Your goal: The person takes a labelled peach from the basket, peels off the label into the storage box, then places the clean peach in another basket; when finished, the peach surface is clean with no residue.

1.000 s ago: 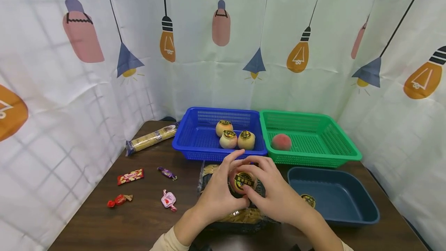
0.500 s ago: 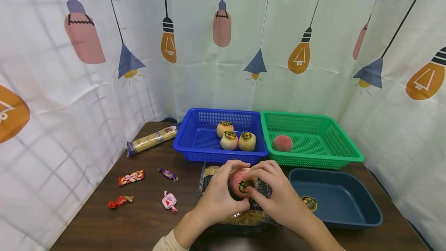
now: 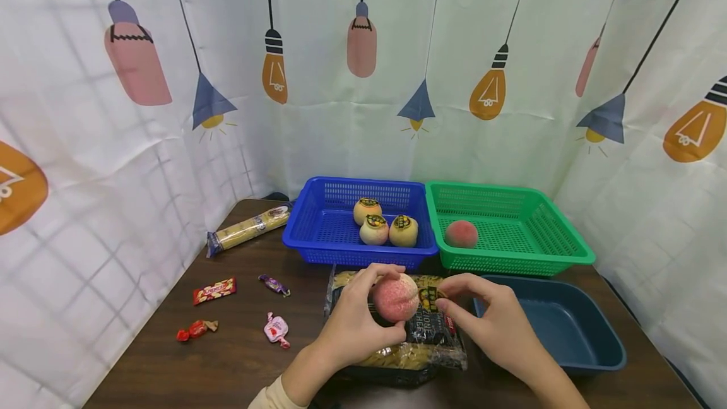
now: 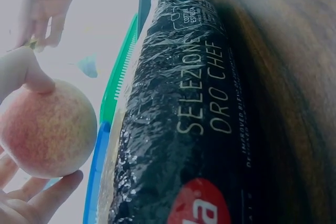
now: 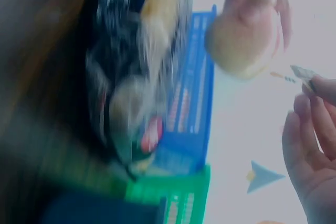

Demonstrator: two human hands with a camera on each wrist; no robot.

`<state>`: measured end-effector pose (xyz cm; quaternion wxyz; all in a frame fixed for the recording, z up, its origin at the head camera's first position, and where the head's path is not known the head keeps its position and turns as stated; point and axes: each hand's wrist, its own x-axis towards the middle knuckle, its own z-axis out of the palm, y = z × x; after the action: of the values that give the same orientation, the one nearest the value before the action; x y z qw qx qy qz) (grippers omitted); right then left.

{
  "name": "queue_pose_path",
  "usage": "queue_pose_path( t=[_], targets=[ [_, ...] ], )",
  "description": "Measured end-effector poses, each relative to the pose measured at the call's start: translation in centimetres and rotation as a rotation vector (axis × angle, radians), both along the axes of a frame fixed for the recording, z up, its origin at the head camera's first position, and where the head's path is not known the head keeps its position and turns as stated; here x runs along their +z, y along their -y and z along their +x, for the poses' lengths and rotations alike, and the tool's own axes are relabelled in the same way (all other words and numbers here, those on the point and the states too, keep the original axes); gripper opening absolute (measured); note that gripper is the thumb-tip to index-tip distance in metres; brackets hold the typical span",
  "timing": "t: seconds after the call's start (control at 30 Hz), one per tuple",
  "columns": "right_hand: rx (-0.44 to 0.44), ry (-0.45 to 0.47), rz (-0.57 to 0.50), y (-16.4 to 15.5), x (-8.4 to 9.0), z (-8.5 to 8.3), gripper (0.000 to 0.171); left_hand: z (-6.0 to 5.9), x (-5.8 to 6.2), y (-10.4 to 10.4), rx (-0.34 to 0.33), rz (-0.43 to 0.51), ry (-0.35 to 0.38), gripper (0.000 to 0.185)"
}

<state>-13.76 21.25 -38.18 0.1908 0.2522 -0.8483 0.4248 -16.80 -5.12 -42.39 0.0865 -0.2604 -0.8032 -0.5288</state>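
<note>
In the head view my left hand (image 3: pixel 359 324) holds a pink peach (image 3: pixel 396 298) between curled fingers and thumb, above a black and clear bag of pasta (image 3: pixel 411 353). Just right of the fruit, my right hand (image 3: pixel 500 320) pinches a black-and-gold sticker (image 3: pixel 430 298) between thumb and fingertips. The peach (image 4: pixel 50 129) shows bare skin in the left wrist view. The right wrist view is blurred, but the sticker (image 5: pixel 303 72) stands apart from the peach (image 5: pixel 241 45) there.
A blue basket (image 3: pixel 318 254) behind holds several stickered peaches (image 3: pixel 373 230). Beside it, a green basket (image 3: pixel 511 262) holds one peach (image 3: pixel 461 234). A dark blue tray (image 3: pixel 559 327) stands right. Wrapped candies (image 3: pixel 276 328) and a spaghetti pack (image 3: pixel 248 228) lie left.
My right hand has peeled the sticker off the peach and moved right with it. My left hand stays nearly in place, still holding the peach.
</note>
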Motion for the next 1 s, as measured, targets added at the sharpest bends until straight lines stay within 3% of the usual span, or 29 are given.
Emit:
queue_pose_path(
  t=[0.2, 0.43, 0.83, 1.0],
  targets=[
    [-0.063, 0.213, 0.028, -4.2, 1.0, -0.2, 0.017, 0.0, 0.0, 0.0, 0.006, -0.001, -0.001, 0.079],
    [0.103, 0.440, 0.121, -9.4, 1.9, -2.1, 0.015, 0.0, 0.0, 0.0, 0.021, -0.019, 0.006, 0.079],
    [0.297, 0.575, 0.412, -13.7, 1.0, -5.6, 0.010, -0.3, -0.3, 0.2, 0.011, 0.009, 0.015, 0.078],
    [0.421, 0.635, 0.445, -14.5, 0.4, -6.6, 0.014, -0.2, -0.4, 0.2, 0.013, 0.003, 0.018, 0.078]
  ],
)
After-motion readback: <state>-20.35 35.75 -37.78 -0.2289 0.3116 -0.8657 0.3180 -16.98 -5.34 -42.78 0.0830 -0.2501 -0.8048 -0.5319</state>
